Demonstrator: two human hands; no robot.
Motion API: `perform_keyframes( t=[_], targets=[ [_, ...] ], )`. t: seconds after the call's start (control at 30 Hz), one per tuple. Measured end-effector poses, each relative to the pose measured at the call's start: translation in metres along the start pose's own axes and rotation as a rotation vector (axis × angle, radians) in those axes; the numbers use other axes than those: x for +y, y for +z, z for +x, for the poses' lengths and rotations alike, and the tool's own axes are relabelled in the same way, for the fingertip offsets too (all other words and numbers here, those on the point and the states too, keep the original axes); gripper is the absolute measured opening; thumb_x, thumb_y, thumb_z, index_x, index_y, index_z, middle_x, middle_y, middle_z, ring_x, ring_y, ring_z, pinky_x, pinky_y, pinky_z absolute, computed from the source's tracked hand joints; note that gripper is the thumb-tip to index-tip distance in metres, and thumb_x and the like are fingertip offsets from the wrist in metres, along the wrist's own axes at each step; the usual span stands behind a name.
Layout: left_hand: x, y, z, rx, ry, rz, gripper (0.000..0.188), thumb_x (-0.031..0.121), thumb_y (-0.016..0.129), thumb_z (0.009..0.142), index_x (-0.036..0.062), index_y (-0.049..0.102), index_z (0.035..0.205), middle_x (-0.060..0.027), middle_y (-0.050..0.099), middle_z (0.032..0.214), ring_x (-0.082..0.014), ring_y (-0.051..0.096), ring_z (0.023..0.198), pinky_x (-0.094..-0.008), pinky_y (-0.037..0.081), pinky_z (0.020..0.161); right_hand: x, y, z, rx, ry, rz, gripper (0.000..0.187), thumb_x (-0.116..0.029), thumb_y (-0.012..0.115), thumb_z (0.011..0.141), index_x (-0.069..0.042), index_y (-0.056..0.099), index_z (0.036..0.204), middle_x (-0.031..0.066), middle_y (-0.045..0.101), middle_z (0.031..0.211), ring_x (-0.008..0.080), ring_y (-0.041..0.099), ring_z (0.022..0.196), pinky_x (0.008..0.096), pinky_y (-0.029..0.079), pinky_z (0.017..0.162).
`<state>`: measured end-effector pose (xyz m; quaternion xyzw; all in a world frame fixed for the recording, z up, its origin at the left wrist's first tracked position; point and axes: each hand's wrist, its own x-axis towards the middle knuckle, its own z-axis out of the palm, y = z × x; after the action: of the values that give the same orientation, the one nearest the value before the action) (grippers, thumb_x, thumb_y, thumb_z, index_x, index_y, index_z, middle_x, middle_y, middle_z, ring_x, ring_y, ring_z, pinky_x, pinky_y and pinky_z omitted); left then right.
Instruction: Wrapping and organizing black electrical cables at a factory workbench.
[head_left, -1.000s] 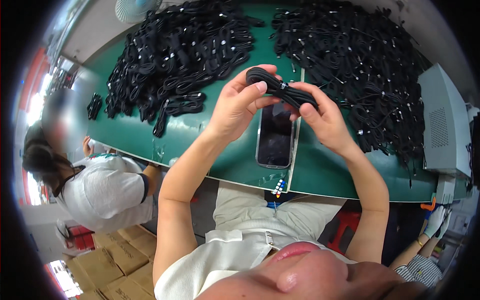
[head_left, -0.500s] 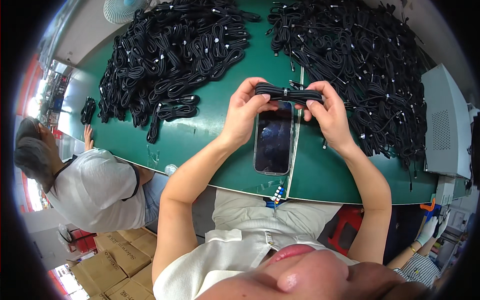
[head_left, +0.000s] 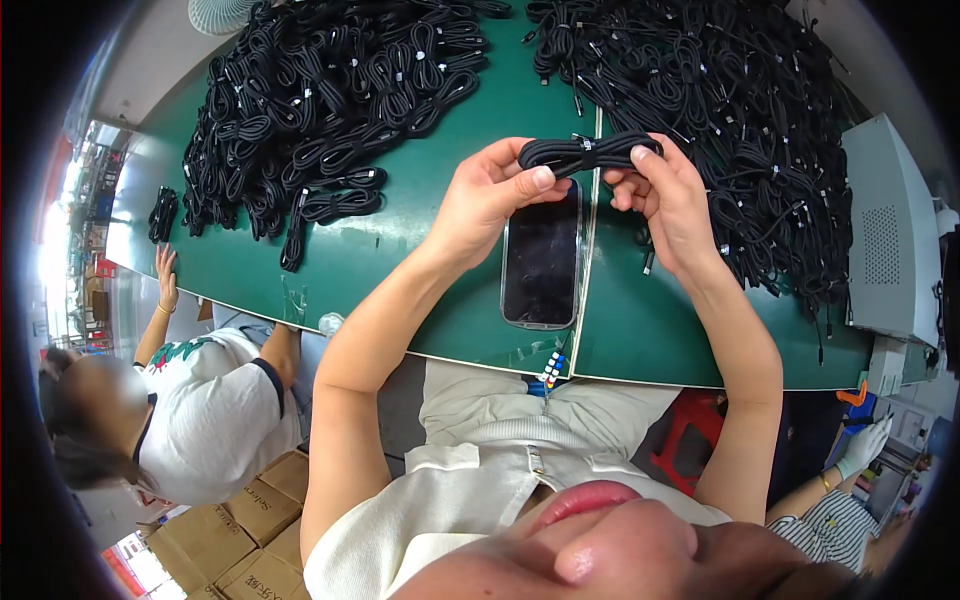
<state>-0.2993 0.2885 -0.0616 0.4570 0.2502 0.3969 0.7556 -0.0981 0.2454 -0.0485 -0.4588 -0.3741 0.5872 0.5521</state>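
- Head view, centre top: the left hand (head_left: 490,195) and right hand (head_left: 665,195) hold one coiled black cable (head_left: 588,152) between them, raised above the green bench (head_left: 400,250). Each grip pinches an end of the bundle, thumb under and fingers over, so the coil stays flat and tight with its middle wrap showing.
- Just below the cable a phone (head_left: 541,255) lies face up on the bench, dark screen, beside the seam between the two bench panels.
- Upper left of the frame: a heap of bundled cables (head_left: 320,90), neatly coiled. Upper right: a looser tangle (head_left: 720,100), within reach of the right hand.
- Right edge: a grey machine (head_left: 885,230).
- Lower left: a co-worker in a white shirt (head_left: 215,415), one hand (head_left: 165,275) resting on the bench edge; cartons (head_left: 240,530) on the floor below.
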Motion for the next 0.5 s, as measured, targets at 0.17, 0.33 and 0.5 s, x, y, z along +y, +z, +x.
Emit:
perform_keyframes(
  t=[0.17,0.33,0.5],
  targets=[
    [-0.002,0.0,0.001,-0.031,-0.05,-0.025,0.032,0.013,0.063,0.082,-0.0032,0.051,0.108,-0.0121,0.061,0.1,-0.0195,0.061,0.092,-0.0314,0.05,0.085,0.0,-0.009,0.006,-0.075,0.067,0.108,0.017,-0.02,0.049,0.089,-0.006,0.052,0.099,0.0057,0.061,0.08,0.0075,0.054,0.063,0.0241,0.045,0.067],
    [-0.003,0.009,-0.007,0.128,0.206,0.333,0.023,0.0,0.055,0.084,-0.005,0.051,0.106,-0.0122,0.06,0.101,-0.0167,0.059,0.092,-0.0295,0.049,0.086,0.004,-0.004,0.006,-0.057,0.065,0.045,0.016,-0.017,0.049,0.089,-0.005,0.052,0.099,0.0066,0.062,0.083,0.0077,0.055,0.066,0.0231,0.046,0.066],
    [-0.008,0.012,-0.013,0.089,0.552,0.396,0.026,-0.005,0.047,0.084,-0.0042,0.045,0.11,-0.0144,0.059,0.103,-0.0183,0.057,0.1,-0.0307,0.045,0.089,0.005,0.015,-0.011,-0.037,-0.158,0.009,0.015,-0.01,0.052,0.088,-0.002,0.05,0.1,0.0073,0.06,0.085,0.0089,0.056,0.069,0.0233,0.047,0.063]
  ],
)
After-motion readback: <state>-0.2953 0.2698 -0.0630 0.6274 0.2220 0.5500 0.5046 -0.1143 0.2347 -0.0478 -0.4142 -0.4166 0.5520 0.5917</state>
